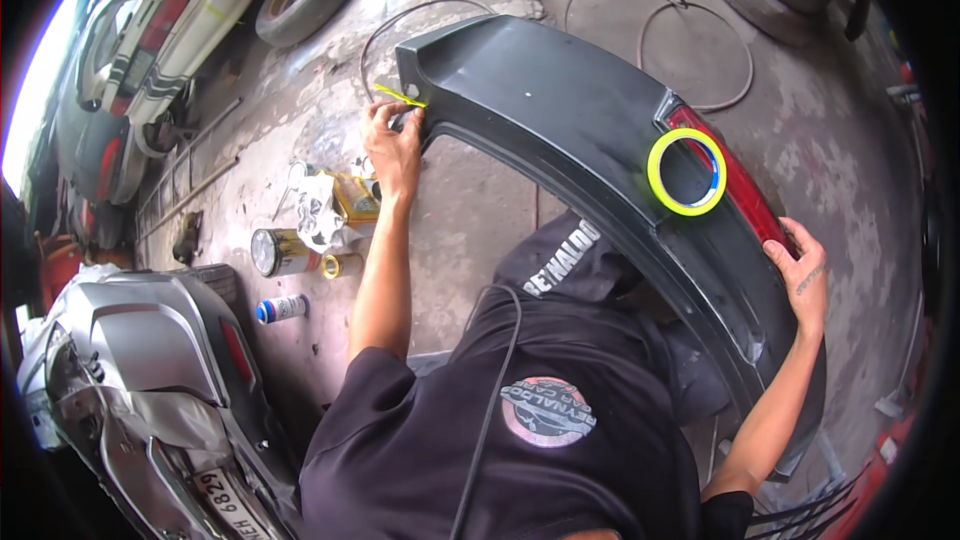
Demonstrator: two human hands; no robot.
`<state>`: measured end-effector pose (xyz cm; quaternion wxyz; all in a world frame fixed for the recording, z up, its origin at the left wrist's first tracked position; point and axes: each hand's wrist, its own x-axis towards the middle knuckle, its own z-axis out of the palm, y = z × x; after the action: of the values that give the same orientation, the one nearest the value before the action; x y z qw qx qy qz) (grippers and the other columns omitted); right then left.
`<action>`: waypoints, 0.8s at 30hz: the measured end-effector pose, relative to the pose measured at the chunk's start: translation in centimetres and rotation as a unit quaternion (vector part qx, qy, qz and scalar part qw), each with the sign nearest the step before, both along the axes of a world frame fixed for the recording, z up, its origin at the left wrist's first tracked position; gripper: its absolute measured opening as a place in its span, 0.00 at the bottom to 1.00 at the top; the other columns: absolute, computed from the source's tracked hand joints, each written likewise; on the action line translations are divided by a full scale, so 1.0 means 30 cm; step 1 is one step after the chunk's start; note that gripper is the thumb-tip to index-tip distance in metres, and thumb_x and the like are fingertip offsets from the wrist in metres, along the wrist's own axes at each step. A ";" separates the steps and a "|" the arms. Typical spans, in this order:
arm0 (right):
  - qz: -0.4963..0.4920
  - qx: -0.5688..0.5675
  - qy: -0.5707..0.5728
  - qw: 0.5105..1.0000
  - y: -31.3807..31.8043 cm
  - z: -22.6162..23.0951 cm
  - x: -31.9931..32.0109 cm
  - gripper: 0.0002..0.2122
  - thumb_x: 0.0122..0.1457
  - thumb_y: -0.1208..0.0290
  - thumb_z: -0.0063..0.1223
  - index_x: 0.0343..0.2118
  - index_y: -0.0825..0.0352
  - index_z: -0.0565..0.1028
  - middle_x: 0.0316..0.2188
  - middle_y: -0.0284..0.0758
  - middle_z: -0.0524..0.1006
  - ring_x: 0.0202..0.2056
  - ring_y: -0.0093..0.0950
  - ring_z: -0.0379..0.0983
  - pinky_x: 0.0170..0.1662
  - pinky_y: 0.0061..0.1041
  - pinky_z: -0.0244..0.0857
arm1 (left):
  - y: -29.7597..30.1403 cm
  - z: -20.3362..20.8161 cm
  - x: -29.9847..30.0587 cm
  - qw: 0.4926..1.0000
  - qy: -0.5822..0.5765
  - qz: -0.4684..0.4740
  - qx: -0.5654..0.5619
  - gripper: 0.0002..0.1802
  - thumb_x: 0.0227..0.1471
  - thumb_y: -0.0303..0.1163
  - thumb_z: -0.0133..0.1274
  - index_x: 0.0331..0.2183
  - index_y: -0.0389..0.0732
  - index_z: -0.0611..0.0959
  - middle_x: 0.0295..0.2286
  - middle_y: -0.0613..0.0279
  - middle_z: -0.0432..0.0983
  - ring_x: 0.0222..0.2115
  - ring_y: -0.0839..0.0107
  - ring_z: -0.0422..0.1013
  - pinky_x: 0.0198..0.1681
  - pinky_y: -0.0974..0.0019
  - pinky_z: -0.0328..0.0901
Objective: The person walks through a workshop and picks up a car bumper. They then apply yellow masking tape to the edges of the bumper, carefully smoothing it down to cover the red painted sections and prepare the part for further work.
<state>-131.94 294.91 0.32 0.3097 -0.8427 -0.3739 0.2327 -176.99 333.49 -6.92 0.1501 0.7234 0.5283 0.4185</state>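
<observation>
Dark panel (pixel 520 70) arches in front of me, above my legs (pixel 565 265). Right hand (pixel 802 275) grasps outer edge at end of red lens (pixel 750 195), thumb on top, probably to steady it. Left hand (pixel 393 152) bunched at panel's upper-left end, by yellow tape strip (pixel 402 97); cannot tell whether fingertips pinch strip or panel edge. Tape roll (pixel 656 172) lies on panel, partly over lens, likely for easy reach. Support underneath hidden; lower end partly behind right forearm (pixel 768 405).
</observation>
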 end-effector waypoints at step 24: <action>0.336 0.355 -0.064 0.870 0.878 -0.107 -0.816 0.11 0.59 0.79 0.61 0.45 0.71 0.82 0.39 0.44 0.82 0.40 0.44 0.82 0.44 0.38 0.77 | -0.055 0.005 -0.022 0.998 -0.042 0.039 -0.004 0.14 0.56 0.36 0.69 0.39 0.36 0.90 0.38 0.50 0.84 0.42 0.55 0.79 0.48 0.56 0.70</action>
<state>-156.43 321.24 -2.91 0.4665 -0.5123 -0.7110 0.1198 -177.64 331.84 -6.77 0.1589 0.6830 0.5513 0.4520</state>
